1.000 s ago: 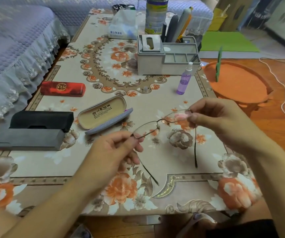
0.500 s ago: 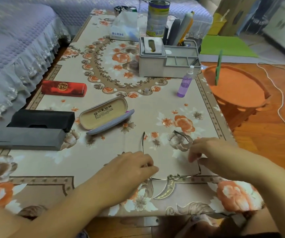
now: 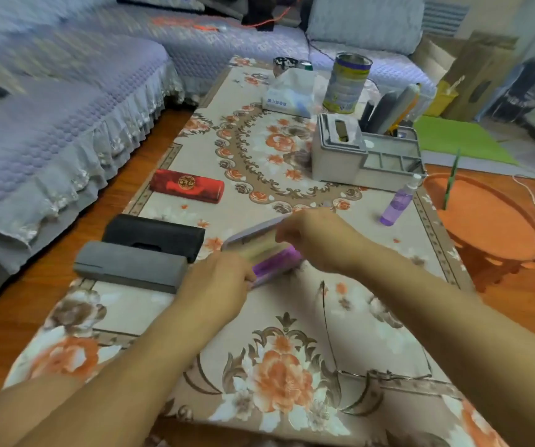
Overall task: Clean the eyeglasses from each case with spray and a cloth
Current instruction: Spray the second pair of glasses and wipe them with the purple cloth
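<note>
Obs. Both your hands are on the open lilac case (image 3: 266,250), which lies just right of the grey case (image 3: 130,266) (landmark for all positions below). Your left hand (image 3: 217,285) grips the case's near end, fingers curled round it. Your right hand (image 3: 317,240) is over the lid's far end; motion blur hides the fingers, so you cannot tell whether they pinch the lid or only rest on it.

Eyeglasses (image 3: 378,372): flat on the tablecloth (image 3: 291,317), well right of the grey case and nearer to you, close to the table's near edge. The front bar's long axis runs left to right, roughly parallel to that edge. The temples are unfolded and point away from you; the left one reaches up toward the lilac case. The lenses are hard to make out against the pattern.

Spray bottle (image 3: 398,201): far right of the grey case, upright, well apart from your hands. No cloth identifiable in view.

Risks, judged:
- Your right forearm passes directly over the thin frame; lowering it could bend the frame or press a lens into the cloth.
- The frame sits near the edge, so a sleeve or wrist sweep could knock it off.
- If you close the case now, the hinge could snap onto your fingertips.
</note>
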`<state>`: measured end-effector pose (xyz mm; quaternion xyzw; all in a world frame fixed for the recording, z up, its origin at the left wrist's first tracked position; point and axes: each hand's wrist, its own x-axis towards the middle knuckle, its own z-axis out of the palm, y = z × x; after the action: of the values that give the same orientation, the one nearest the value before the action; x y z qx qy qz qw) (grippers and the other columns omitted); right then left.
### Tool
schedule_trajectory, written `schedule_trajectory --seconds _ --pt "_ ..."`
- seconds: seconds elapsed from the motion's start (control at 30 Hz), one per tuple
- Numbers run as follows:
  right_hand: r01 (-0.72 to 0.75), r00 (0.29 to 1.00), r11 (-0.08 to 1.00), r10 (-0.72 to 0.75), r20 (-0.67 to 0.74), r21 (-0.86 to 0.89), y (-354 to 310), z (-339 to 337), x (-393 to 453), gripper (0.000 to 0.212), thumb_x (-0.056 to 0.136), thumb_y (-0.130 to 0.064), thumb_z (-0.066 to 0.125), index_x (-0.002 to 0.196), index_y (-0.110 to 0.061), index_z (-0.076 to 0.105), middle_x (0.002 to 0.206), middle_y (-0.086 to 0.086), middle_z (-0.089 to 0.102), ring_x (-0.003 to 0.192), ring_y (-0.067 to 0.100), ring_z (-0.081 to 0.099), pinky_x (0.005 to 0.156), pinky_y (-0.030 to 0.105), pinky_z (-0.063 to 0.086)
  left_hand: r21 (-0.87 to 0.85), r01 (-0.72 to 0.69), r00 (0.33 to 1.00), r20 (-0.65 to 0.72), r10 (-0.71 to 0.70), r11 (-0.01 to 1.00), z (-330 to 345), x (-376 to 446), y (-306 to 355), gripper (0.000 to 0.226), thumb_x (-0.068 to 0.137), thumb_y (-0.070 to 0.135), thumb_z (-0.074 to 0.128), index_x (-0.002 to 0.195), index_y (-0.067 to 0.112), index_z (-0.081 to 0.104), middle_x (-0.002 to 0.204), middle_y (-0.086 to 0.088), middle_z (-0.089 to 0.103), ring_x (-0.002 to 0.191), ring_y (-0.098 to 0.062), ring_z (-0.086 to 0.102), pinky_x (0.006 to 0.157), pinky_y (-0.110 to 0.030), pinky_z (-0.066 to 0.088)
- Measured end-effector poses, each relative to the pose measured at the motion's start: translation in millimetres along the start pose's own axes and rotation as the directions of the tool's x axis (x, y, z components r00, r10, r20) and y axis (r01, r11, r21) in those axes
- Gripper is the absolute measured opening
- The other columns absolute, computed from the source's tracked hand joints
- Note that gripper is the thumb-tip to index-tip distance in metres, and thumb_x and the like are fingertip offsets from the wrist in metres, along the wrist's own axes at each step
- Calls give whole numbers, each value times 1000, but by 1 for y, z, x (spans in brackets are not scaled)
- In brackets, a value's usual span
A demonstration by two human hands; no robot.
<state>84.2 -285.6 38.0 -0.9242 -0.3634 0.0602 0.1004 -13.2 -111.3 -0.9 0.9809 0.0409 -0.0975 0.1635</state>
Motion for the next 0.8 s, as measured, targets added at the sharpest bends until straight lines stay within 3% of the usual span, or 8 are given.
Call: schedule_trajectory --seconds 0.07,0.23,0.33,0.4,0.47,0.57,0.67,0.8 --pt "6 994 991 8 107 -130 3 21 22 22 90 -6 59 95 -20 76 87 2 70 76 26 60 68 37 53 14 -21 999 29 20 1000 9 1 0 41 94 27 65 57 22 50 84 -12 63 87 -37 66 72 -39 51" --pt "44 987 942 11 163 -334 13 40 24 13 88 -13 65 96 -17 74 90 6 69 75 26 56 62 30 38 105 -103 984 -138 117 989 23 1 -10 26 94 18 60 71 20 46 81 -9 52 73 -33 55 59 -38 39" --pt "122 983 928 -63 174 -353 16 38 24 14 91 -13 62 97 -19 73 88 5 69 80 26 61 64 29 38 94 -136 967 -204 153 986 19 -2 -13 22 98 29 57 80 18 58 90 -2 55 82 -30 60 64 -36 45" --pt "177 973 911 -104 208 -372 14 36 24 16 91 -11 61 101 -18 72 90 6 70 81 27 61 66 33 46 24 -166 920 -357 164 986 10 -6 -10 16 98 34 59 92 22 67 96 -1 53 88 -26 59 69 -41 53" --pt "254 958 871 -167 233 -420 9 37 23 19 89 -9 61 103 -17 70 95 7 70 84 30 63 70 38 51 -26 -168 861 -491 134 985 2 -7 -8 15 93 33 66 99 21 61 99 1 43 90 -21 51 69 -38 53" --pt "323 944 829 -249 216 -456 2 38 17 19 89 -11 63 106 -12 70 98 9 70 88 33 65 72 39 50 -96 -132 904 -419 80 987 -2 8 -14 36 94 28 67 125 22 51 115 -2 45 103 -22 51 74 -33 49" --pt "283 958 845 -233 164 -454 0 31 9 20 89 -16 66 109 -12 67 95 8 68 84 32 64 68 39 50 -47 -109 948 -307 90 993 3 24 -19 31 98 23 58 128 17 59 111 -5 55 98 -29 59 79 -45 53" --pt "-5 973 975 -47 -227 -222 -10 13 -14 7 90 -19 59 88 -12 58 82 4 62 72 29 59 56 34 46 27 -65 886 -458 71 997 -2 16 -27 11 93 23 64 94 12 66 89 -3 46 72 -29 53 62 -42 47"
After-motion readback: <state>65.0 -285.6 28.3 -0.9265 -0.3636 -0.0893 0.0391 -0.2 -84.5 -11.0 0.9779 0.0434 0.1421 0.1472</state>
